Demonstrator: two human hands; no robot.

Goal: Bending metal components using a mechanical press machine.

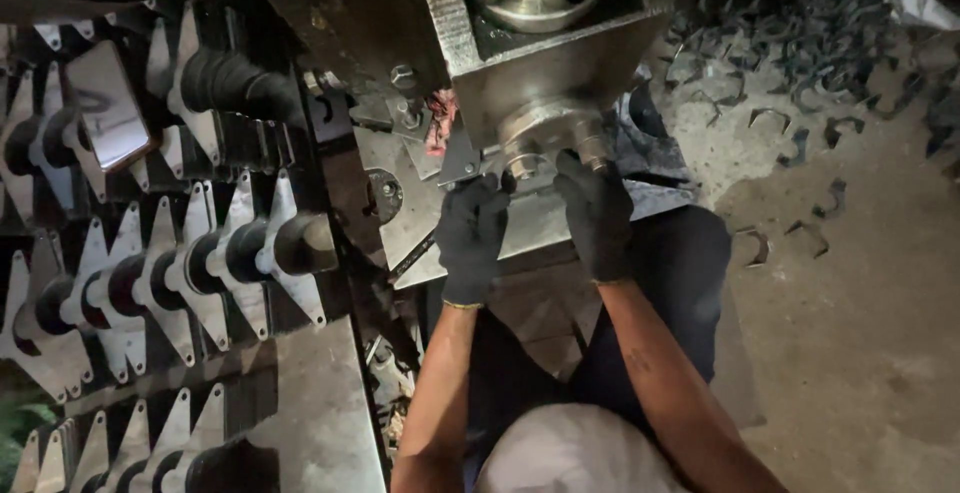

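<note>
Head view, looking down: both hands are wearing dark gloves and working at a round steel die [545,138] under a heavy press block [560,73]. Left hand [470,236] is reaching up with fingers curled at a small flat metal piece [462,165] just left of the die; fingertips are touching it, but I can't tell if it's actually pinching it. Right hand [597,215] is sitting just right of the left, fingers pressing up against the die's lower right edge, curled on it rather than spread. Hands are sitting close, side by side, not touching each other.

Grey steel plate [520,228] is lying directly beneath both hands, serving as the machine bed. Small red rag-like bit [441,121] is showing above the left hand.

Well left of the left hand: rows of stamped triangular brackets with black tube sections [190,273] are stacked on rods. Far right of the right hand, dark curved metal clips [800,23] are piling on the concrete floor [850,333], a few strays lying nearer.
</note>
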